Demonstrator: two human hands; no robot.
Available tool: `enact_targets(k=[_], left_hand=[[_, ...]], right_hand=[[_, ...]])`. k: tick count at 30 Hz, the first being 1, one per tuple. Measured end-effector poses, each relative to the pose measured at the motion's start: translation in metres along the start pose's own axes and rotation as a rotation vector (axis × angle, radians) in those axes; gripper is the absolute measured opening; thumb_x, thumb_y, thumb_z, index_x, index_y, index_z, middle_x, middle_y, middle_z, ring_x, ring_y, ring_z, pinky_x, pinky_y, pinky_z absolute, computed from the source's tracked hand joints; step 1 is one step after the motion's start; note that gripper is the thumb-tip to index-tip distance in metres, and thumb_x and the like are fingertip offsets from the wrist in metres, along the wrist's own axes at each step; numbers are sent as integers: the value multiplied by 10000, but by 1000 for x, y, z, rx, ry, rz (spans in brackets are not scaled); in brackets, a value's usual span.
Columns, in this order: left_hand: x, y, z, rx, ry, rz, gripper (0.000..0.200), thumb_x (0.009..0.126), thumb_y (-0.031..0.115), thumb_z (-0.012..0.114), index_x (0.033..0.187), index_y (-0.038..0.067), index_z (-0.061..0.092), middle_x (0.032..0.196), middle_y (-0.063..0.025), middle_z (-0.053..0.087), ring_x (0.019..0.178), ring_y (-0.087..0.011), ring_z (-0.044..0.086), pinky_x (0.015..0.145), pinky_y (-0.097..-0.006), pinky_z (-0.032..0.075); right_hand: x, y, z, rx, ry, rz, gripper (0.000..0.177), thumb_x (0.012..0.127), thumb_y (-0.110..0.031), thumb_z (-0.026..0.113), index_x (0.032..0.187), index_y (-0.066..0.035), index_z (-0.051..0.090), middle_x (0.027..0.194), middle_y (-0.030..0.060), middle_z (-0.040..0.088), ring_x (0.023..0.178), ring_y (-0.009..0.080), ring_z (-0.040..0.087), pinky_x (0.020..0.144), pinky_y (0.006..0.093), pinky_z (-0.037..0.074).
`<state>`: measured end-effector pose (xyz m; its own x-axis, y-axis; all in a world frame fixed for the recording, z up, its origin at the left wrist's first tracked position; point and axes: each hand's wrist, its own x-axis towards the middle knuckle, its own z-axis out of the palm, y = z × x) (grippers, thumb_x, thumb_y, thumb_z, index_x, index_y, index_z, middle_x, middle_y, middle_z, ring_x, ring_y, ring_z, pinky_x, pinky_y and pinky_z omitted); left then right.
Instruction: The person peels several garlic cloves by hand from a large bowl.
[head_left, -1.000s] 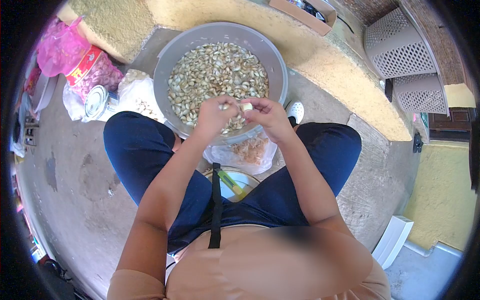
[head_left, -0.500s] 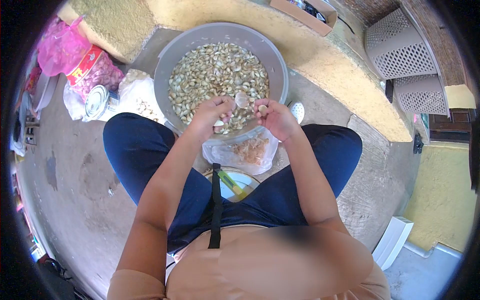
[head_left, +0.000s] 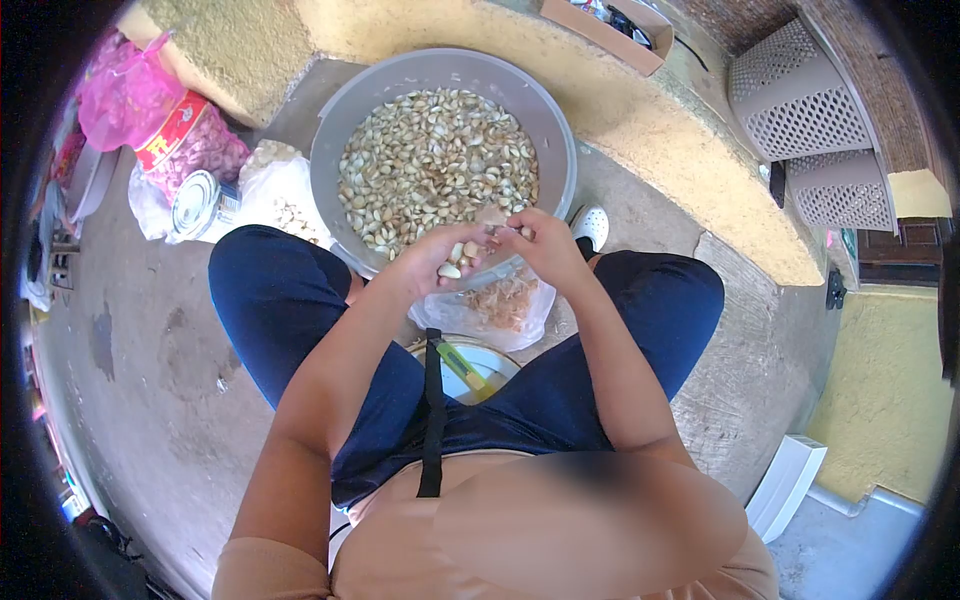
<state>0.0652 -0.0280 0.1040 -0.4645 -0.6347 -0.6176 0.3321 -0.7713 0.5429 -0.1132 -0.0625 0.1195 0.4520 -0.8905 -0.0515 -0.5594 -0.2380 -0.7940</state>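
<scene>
A large grey tub stands in front of me, filled with loose garlic cloves. My left hand is palm up at its near rim, fingers curled around several pale peeled garlic cloves. A thin piece of papery skin sticks up by its fingertips. Close against those fingertips, my right hand pinches a small pale garlic clove, partly hidden by the fingers. Beneath both hands lies a clear plastic bag with brownish garlic peels.
A green-handled cutter lies on a round pale lid between my legs. Left of the tub are a tin can, a white bag and a pink net sack. A low yellow wall runs behind the tub.
My left hand has turned palm up, showing the cloves in it, and moved slightly toward me. My right hand has come left and down, up to the left fingertips.
</scene>
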Motion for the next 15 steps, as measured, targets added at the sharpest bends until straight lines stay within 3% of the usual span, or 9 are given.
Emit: enact_targets(k=[3,6,9,10,15], left_hand=[[0,4,-12,59,204,104,204,781,225,487,858,59,579,565,26,471,426,-47,441,281,-178,234],[-3,12,-24,-54,217,175,227,771,225,460,837,45,581,590,22,491,456,-49,450,296,-183,247],[-9,16,-25,-89,189,204,269,779,233,409,866,35,571,614,14,508,479,-59,463,307,-184,257],[-10,16,-24,-97,172,210,284,782,232,390,879,31,566,623,12,514,487,-63,468,310,-184,261],[-16,19,-23,-135,106,211,342,748,193,347,990,-3,489,648,-10,500,530,-98,468,326,-203,289]], right_hand=[[-2,16,-10,-108,-278,101,251,707,-227,625,830,-10,605,764,103,586,642,201,550,612,306,425],[-9,41,1,-465,-620,113,272,682,-221,623,876,-31,604,824,133,599,736,261,579,677,351,440],[-14,60,14,-567,-756,115,323,666,-230,626,928,-45,591,862,160,598,820,299,570,730,384,435],[-13,69,19,-601,-704,99,334,677,-236,602,953,-47,581,880,169,592,849,297,564,761,381,428],[11,87,25,-485,-609,346,312,710,-242,561,934,-26,577,900,166,583,829,272,577,671,360,466]])
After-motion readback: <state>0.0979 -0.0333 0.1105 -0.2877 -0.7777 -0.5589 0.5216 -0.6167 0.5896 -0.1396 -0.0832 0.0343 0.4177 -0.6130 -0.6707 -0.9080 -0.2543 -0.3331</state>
